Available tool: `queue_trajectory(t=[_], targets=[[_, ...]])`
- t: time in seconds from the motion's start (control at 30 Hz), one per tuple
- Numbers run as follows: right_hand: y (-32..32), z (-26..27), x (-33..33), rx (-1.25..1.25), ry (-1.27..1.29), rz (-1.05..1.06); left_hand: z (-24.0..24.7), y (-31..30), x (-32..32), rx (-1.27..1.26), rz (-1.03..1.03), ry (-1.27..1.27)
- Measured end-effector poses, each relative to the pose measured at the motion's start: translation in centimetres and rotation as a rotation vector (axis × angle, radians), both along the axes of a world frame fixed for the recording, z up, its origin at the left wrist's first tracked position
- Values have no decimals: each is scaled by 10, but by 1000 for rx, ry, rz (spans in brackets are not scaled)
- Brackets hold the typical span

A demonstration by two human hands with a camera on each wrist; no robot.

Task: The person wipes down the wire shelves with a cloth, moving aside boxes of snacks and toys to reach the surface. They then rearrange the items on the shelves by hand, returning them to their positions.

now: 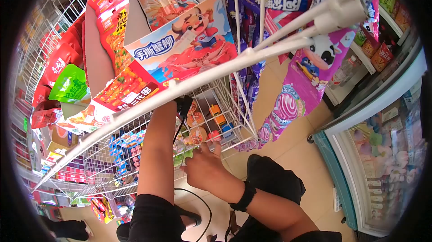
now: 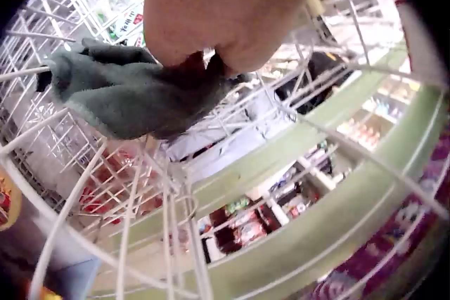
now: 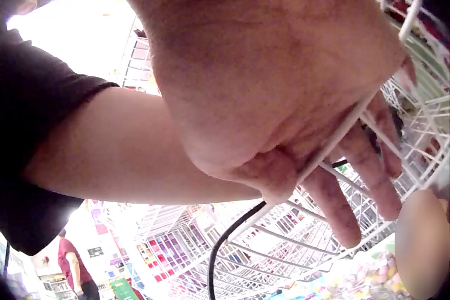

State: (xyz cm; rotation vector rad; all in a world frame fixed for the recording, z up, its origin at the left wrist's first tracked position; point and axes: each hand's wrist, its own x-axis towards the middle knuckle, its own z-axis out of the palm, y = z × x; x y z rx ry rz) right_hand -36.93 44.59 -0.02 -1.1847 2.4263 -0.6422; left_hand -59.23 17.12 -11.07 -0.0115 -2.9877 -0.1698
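The left hand (image 2: pixel 218 22) holds a bunched dark green cloth (image 2: pixel 126 96) among the white wires of a display rack, its fingertips hidden behind the hand. In the head view the left forearm (image 1: pixel 156 152) reaches under the rack's thick white bar (image 1: pixel 198 76), and most of that hand is out of sight. Lower and to the right, the right hand (image 1: pixel 204 168) is at the wire basket's near edge. Seen from its wrist, the right hand (image 3: pixel 274 68) grips a white wire (image 3: pixel 341 131), thumb on one side and long fingers (image 3: pixel 334 208) through to the other.
Snack boxes (image 1: pixel 193 44) with cartoon prints fill the upper tier. Pink and purple packets (image 1: pixel 288 102) hang at the right, beside a glass-topped freezer (image 1: pixel 382 152). A black cable (image 3: pixel 219 251) hangs near the right hand. Small toys (image 1: pixel 217 115) lie in the lower basket.
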Motion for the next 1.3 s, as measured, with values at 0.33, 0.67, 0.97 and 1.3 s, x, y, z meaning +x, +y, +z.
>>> queue_trajectory(t=[0.33, 0.67, 0.97, 1.3], targets=[[-3, -6, -1, 13, 12, -10, -47, 22, -33, -19, -159, -16], [-4, -3, -6, 44, -54, 18, 14, 93, 50, 143, -477, -127], [-5, -7, -2, 64, -10, 27, 72, 112, 113, 437, -530, -692], [-5, 1, -4, 83, -36, 20, 75, -61, 60, 99, 87, 117]])
